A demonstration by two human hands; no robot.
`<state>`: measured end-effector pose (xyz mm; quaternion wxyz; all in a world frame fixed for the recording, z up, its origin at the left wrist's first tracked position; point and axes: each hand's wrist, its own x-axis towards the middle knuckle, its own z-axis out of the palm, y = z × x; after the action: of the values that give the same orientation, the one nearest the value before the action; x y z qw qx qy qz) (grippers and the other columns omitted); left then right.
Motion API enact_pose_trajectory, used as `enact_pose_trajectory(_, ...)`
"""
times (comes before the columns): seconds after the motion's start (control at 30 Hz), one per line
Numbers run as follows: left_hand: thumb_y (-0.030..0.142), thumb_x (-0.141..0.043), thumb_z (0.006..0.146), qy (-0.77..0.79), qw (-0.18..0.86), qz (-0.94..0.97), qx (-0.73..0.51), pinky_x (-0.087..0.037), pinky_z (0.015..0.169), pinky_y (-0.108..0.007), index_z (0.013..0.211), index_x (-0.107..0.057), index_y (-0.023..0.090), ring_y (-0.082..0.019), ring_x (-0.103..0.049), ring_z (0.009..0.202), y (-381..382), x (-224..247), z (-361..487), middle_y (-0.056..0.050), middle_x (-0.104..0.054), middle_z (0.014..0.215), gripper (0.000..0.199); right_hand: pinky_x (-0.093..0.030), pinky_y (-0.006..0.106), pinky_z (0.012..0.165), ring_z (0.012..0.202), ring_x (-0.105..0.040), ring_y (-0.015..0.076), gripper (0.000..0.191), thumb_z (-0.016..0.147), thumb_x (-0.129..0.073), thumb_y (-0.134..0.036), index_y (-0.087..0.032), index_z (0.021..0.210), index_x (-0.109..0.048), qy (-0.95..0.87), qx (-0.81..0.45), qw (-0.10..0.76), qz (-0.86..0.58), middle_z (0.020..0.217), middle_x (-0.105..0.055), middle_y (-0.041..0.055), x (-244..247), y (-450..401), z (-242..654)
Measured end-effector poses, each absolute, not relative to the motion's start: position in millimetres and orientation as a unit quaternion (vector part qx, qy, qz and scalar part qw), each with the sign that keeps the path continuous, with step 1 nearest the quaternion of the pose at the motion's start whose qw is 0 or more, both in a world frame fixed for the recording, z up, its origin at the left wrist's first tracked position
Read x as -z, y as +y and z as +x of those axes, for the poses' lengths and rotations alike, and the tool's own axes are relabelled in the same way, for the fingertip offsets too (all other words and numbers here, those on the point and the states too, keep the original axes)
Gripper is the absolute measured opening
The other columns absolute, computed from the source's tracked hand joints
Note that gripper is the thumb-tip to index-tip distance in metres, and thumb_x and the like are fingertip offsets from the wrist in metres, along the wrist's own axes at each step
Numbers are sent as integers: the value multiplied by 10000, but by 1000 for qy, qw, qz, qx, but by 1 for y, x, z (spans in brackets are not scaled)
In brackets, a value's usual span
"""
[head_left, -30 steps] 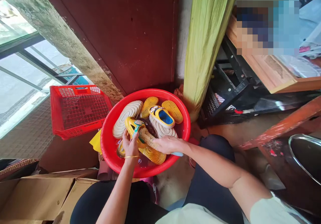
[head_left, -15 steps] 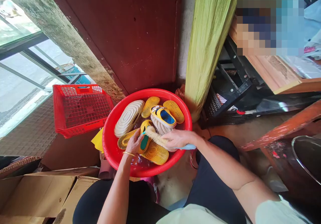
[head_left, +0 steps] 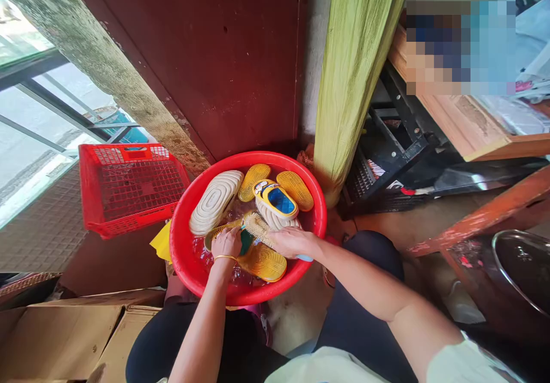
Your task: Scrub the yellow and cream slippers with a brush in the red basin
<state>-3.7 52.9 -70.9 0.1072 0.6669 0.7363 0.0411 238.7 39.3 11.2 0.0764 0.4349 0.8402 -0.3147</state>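
From the head camera, a person is bending over a red basin point(head_left: 253, 157) with water point(head_left: 201, 251) in it. The left hand point(head_left: 226, 244) is curled shut around a yellow slipper point(head_left: 217, 232) with a green insole, gripping it low in the basin, and a gold bangle point(head_left: 224, 256) is sitting on that wrist. The right hand point(head_left: 292, 243) is closed over a brush point(head_left: 256, 228), its pale blue end poking out past the palm and its bristles pressing against the slipper. Other slippers are lying around them in the basin, with a blue-lined one point(head_left: 275, 200) resting on a cream one point(head_left: 268, 214). A red crate point(head_left: 133, 188) is standing just left of the basin, cardboard boxes point(head_left: 55, 343) are sitting lower left, and a steel pot point(head_left: 522, 268) is showing at the right.
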Motion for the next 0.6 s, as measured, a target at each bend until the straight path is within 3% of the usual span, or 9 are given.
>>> enact_pose_trajectory(0.17,292,-434,943,740,111,662,-41,-506,907,-385,1051,-767,240,-272,-693,986,55,74,-3,-138,-743,1075,355,-493,426,952,1139,-655,320,414,940,-505,-279,-193,1314,-660,849,307,51,426,1252,-703,144,-13,56,251)
enact_pose_trajectory(0.27,273,-446,928,735,74,669,-77,-491,918,-422,1032,-766,205,-311,-666,1032,48,66,4,-164,-721,1122,343,-470,411,995,1206,-620,318,485,958,-511,-349,-255,1427,-591,832,297,10,469,1368,-654,107,-30,66,272)
enact_pose_trajectory(0.37,270,-485,913,701,53,686,-186,-439,1003,-465,1104,-745,187,-342,-622,1121,39,57,19,-184,-689,1210,333,-461,391,995,1189,-632,305,508,964,-528,-351,-321,1470,-548,819,288,-16,496,1363,-664,68,-44,70,290)
enact_pose_trajectory(0.5,342,-556,922,618,151,718,-282,-441,995,-409,1216,-686,217,-302,-659,1059,31,51,48,-145,-731,1107,345,-451,405,995,1183,-632,310,516,970,-546,-323,-362,1483,-522,809,265,-12,525,1296,-699,54,-48,73,296)
enact_pose_trajectory(0.6,399,-568,938,615,222,720,-234,-476,902,-366,1346,-584,192,-282,-703,942,30,52,67,-119,-759,947,457,-452,426,994,1194,-623,316,545,996,-491,-305,-325,1539,-440,791,227,-24,567,1275,-698,95,-47,81,294)
